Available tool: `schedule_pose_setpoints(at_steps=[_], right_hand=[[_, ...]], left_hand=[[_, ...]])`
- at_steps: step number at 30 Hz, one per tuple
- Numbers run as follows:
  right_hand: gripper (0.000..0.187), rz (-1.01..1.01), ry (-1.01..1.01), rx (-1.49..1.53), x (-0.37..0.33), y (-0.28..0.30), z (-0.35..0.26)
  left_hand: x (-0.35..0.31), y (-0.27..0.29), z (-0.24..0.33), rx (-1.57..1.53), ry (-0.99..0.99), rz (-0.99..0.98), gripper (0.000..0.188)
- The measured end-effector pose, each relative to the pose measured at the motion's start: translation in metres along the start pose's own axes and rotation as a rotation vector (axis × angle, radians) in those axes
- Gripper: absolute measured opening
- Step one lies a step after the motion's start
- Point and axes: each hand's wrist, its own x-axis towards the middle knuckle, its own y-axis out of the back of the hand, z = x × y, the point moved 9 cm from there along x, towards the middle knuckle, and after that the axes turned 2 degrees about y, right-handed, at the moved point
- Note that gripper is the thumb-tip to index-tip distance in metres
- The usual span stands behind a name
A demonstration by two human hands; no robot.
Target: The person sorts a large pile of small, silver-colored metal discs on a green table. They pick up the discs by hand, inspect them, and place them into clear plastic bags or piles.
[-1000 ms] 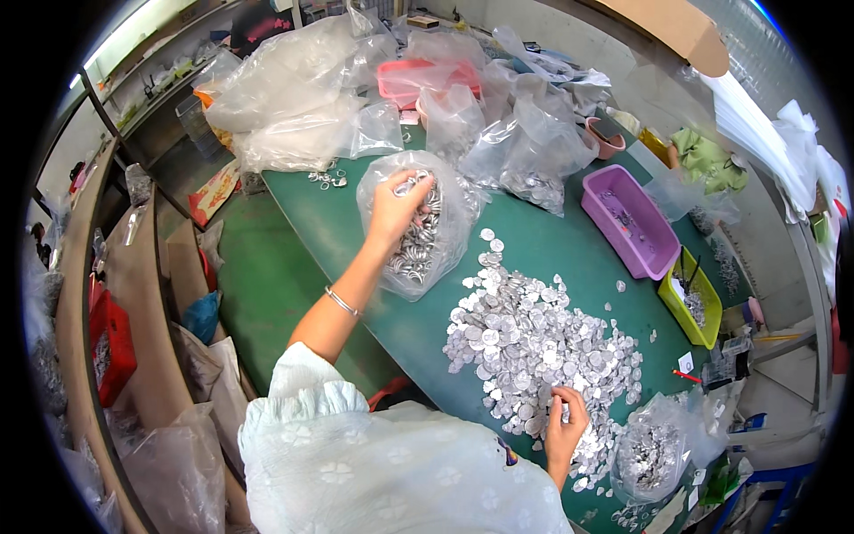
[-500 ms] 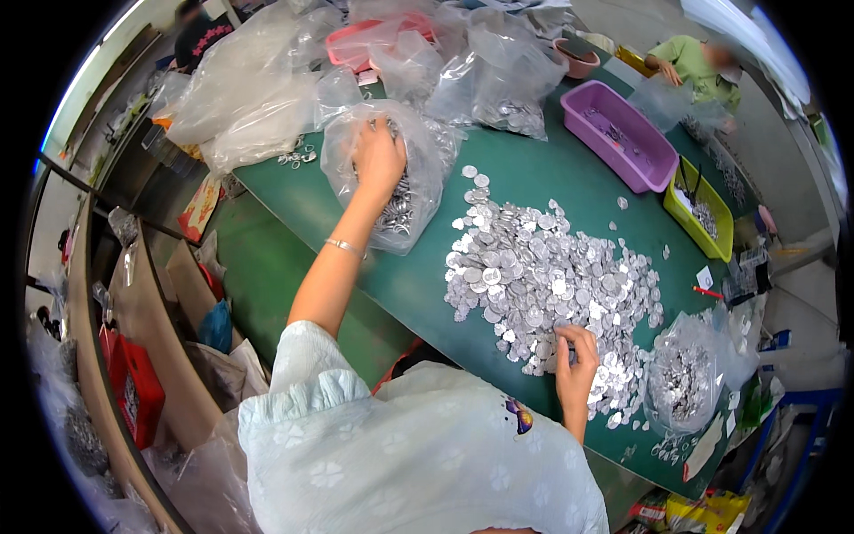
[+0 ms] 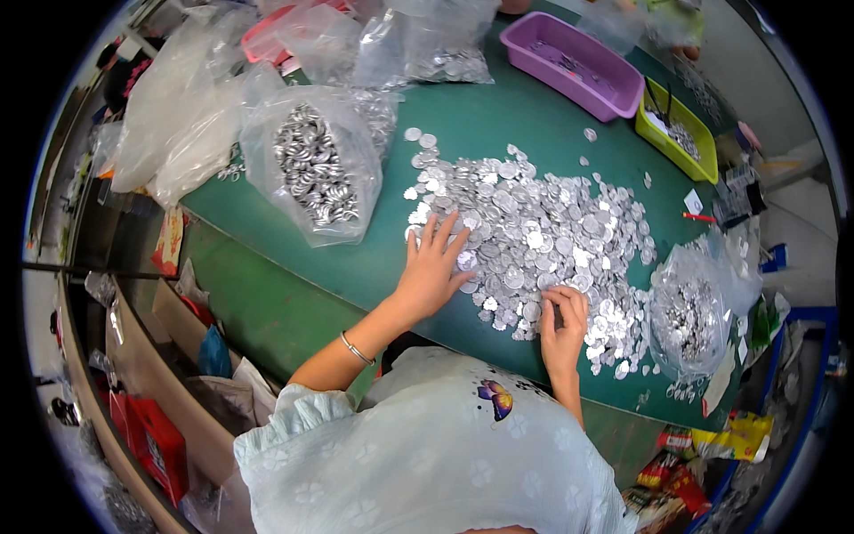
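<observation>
A wide pile of flat silver coin-like discs, some with scalloped edges, lies spread over the green table. At its left edge my left hand rests with fingers spread, the fingertips touching the discs. My right hand is at the pile's near side, thumb and fingers curled together; whatever sits between them is too small to make out. To the left stands an open clear plastic bag full of silver ring-shaped pieces. Another clear bag of small silver pieces sits right of the pile.
Beyond the pile are a purple basin and a yellow-green basket holding small parts. Clear plastic bags cover the far left. A red pen lies at the right. Wooden partitions stand left of the green table.
My left hand has come out of the bag of rings and moved right and nearer, onto the discs. My right hand stays at the pile's near side. The view has shifted.
</observation>
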Motion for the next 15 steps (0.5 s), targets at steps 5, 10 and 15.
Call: schedule_pose_setpoints(at_steps=[5,10,15], right_hand=[[0.013,0.011,-0.021,-0.04,0.01,0.008,0.012],[0.019,-0.056,0.028,-0.059,0.079,-0.001,0.018],[0.022,-0.162,0.104,-0.189,0.122,-0.038,0.034]], left_hand=[[-0.006,-0.017,0.0,-0.016,-0.003,-0.091,0.063],[0.001,-0.005,-0.003,-0.151,-0.057,0.06,0.05],[0.04,0.008,-0.017,-0.205,0.012,0.138,0.046]])
